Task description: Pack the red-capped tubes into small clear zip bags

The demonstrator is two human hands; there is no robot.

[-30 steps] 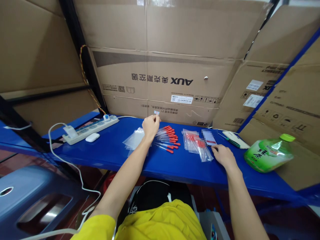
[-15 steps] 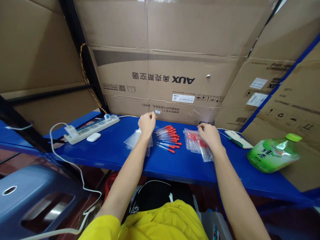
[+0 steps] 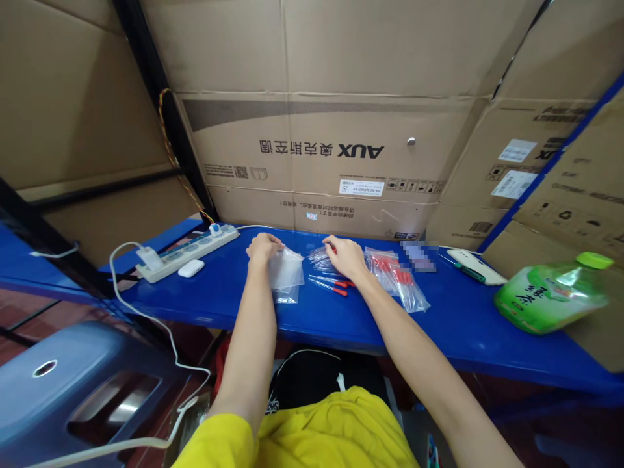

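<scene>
My left hand (image 3: 264, 247) is closed at the upper edge of a stack of clear plastic bags (image 3: 286, 273), its fingertips pinching the top bag's edge. Over the droppers (image 3: 322, 259), thin clear tubes with red bulbs, is my right hand (image 3: 345, 257). Its fingers are bent together, and a bit of red bulb shows between them; the palm hides most of the other bulbs. A few droppers (image 3: 331, 284) lie separately nearer the front edge. Right of this hand, filled bags (image 3: 392, 272) with red bulbs showing through lie overlapped on the blue shelf (image 3: 336, 325).
A white power strip (image 3: 188, 253) with plugs and a small white case (image 3: 191, 268) sit at the left. To the right are a green-handled tool (image 3: 470, 272) and a large green bottle (image 3: 548, 296). Cardboard (image 3: 312, 130) walls the back; a stool (image 3: 73, 383) stands lower left.
My right hand has moved left from the filled bags to the droppers. My left hand has shifted left and slightly down to the bags' edge. The camera view has shifted slightly.
</scene>
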